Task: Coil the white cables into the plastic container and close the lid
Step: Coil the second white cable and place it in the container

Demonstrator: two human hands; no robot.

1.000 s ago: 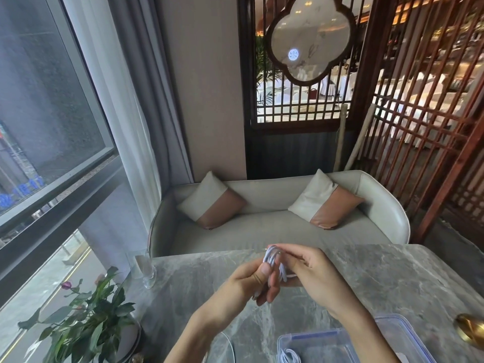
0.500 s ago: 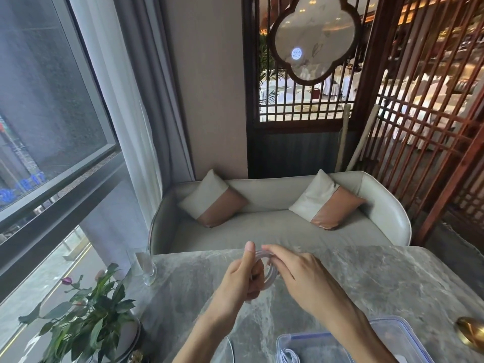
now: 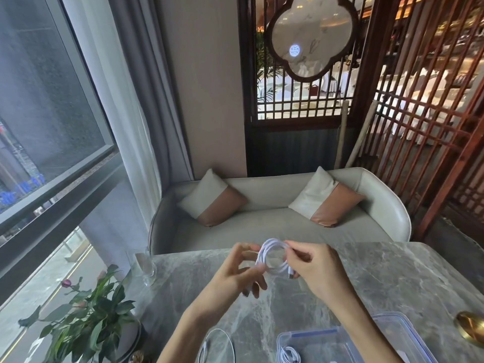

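Observation:
A white cable [image 3: 272,258] wound into a small round coil hangs above the grey marble table [image 3: 392,279]. My right hand [image 3: 311,268] pinches the coil at its top and right side, with a plug end showing by the fingers. My left hand [image 3: 235,276] touches the coil's left side with fingers spread; whether it grips is unclear. The clear plastic container [image 3: 309,341] with blue clips stands at the bottom right, partly behind my right forearm. Another white cable [image 3: 289,355] lies coiled inside it.
A clear round lid-like piece [image 3: 220,344] lies at the bottom centre. A glass [image 3: 145,268] and a potted plant [image 3: 86,326] stand at the table's left. A brass object [image 3: 471,327] sits at the right edge. A grey sofa [image 3: 275,221] lies beyond the table.
The bunched cable has opened into a round coil facing me. My hands have drawn slightly apart, the left hand's fingers spreading, the right hand now pinching the coil's top.

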